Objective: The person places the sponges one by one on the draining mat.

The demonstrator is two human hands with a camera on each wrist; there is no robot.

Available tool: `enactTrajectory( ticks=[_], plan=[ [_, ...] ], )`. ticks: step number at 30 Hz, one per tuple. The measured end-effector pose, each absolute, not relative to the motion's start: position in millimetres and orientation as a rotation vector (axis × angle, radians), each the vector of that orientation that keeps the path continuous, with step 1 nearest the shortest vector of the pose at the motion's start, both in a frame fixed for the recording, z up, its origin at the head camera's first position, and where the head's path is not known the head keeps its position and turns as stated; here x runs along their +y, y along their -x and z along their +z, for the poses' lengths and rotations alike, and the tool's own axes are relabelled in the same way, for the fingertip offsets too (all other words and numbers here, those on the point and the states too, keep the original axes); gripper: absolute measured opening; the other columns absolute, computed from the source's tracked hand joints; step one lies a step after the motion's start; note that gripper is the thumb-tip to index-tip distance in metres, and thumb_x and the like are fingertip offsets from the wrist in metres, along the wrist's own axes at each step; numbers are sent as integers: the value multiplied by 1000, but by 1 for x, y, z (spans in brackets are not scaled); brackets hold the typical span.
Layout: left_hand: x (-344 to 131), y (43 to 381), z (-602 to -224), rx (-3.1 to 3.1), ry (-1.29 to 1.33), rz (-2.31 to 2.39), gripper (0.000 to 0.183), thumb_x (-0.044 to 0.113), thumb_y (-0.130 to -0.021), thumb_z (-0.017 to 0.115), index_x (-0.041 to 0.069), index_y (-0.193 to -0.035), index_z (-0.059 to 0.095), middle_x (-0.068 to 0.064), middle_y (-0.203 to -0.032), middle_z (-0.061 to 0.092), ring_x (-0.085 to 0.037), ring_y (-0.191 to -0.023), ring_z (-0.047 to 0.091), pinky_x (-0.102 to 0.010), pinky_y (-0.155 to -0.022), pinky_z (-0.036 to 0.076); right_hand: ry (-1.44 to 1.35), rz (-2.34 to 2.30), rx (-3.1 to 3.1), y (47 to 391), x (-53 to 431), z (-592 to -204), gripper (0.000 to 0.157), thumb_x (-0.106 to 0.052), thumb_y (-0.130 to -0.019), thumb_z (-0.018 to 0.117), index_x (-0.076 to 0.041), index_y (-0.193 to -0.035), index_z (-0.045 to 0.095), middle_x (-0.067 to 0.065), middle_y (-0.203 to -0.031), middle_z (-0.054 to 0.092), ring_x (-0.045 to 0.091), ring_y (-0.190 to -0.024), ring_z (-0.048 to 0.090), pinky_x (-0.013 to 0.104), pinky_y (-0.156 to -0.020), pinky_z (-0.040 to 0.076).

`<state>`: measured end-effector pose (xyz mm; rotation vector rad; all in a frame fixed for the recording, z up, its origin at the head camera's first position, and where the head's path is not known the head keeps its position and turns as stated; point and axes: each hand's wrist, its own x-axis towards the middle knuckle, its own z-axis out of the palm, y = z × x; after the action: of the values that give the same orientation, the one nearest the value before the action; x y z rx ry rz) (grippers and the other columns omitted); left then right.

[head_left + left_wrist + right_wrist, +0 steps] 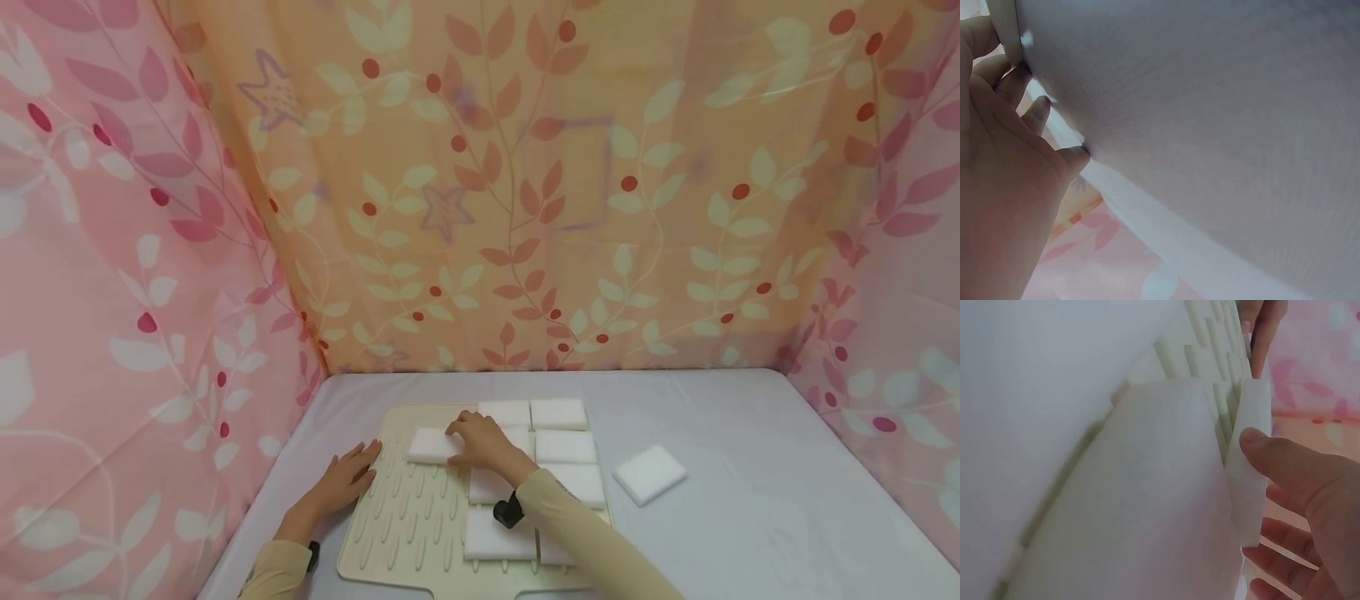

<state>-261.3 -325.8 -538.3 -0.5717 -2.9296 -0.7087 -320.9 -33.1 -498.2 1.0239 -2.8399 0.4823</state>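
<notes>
A beige ridged mat (pixel 386 554) with a tab at its near edge lies on the table. My right hand (pixel 482 443) pinches a white sponge block (pixel 429 447) over the mat's upper left part. In the right wrist view the thumb is on one face of that block and the fingers are at its other side. Several more white sponge blocks (pixel 558 414) sit in two columns on the mat's right half, some partly hidden by the right arm. My left hand (pixel 341 480) rests at the mat's left edge, fingers extended; its fingertips (pixel 1079 156) touch the table cloth.
One loose white sponge block (pixel 651 474) lies tilted on the white-covered table (pixel 720 533), right of the mat. Patterned fabric walls (pixel 510 208) enclose the table at the back and both sides. Each wrist wears a black camera.
</notes>
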Motion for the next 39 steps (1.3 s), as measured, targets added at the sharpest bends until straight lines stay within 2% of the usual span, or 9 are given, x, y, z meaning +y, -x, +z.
enactTrajectory(
  ticks=[6, 21, 28, 39],
  plan=[
    [-327, 262, -539, -2914, 579, -714, 52, 19, -93, 53, 0, -139, 39, -18, -143, 39, -45, -132, 31, -76, -94, 12, -1024, 431, -2844, 321, -33, -502, 48, -43, -72, 77, -20, -113, 65, 0, -108, 56, 18, -98, 56, 34, -80, 40],
    [-326, 263, -538, -2972, 535, -716, 52, 20, -94, 52, 2, -141, 37, -17, -145, 37, -43, -134, 27, -74, -97, 10, -998, 436, -2847, 318, -22, -491, 51, -47, -72, 75, -23, -116, 64, -4, -111, 56, 18, -102, 54, 38, -88, 38],
    [-325, 260, -539, -2939, 541, -710, 51, 18, -93, 52, 1, -140, 39, -18, -143, 38, -46, -132, 29, -75, -95, 11, -1003, 498, -2827, 317, -5, -487, 51, -45, -73, 75, -21, -117, 63, -2, -114, 56, 20, -105, 53, 42, -91, 38],
    [-327, 261, -544, -2902, 553, -718, 51, 18, -92, 54, 0, -138, 40, -19, -142, 40, -47, -131, 31, -76, -93, 12, -963, 562, -2766, 325, 30, -490, 50, -44, -74, 75, -19, -115, 64, 0, -112, 57, 22, -105, 55, 43, -87, 38]
  ],
)
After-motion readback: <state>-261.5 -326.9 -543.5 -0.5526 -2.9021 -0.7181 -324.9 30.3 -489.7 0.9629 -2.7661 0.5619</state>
